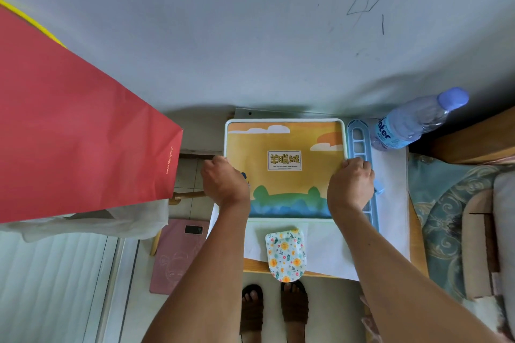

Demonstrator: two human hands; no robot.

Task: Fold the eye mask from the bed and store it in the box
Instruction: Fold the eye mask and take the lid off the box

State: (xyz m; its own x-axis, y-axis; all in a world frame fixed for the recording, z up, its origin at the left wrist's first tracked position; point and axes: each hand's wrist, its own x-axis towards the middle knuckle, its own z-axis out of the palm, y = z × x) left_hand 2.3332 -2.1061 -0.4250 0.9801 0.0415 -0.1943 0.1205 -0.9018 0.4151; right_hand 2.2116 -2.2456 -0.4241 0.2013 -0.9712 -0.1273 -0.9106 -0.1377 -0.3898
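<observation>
Folded floral fabric eye mask [285,253] is lying near, between both forearms, while left hand [224,181] and right hand [351,183] are gripping the yellow illustrated box [284,170] by its sides.

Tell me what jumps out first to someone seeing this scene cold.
The bright yellow illustrated box sits centre frame, with the left hand and right hand gripping its two sides. Just below it lies the folded floral eye mask, overhanging the table's near edge. A big red paper bag fills the left side.
</observation>
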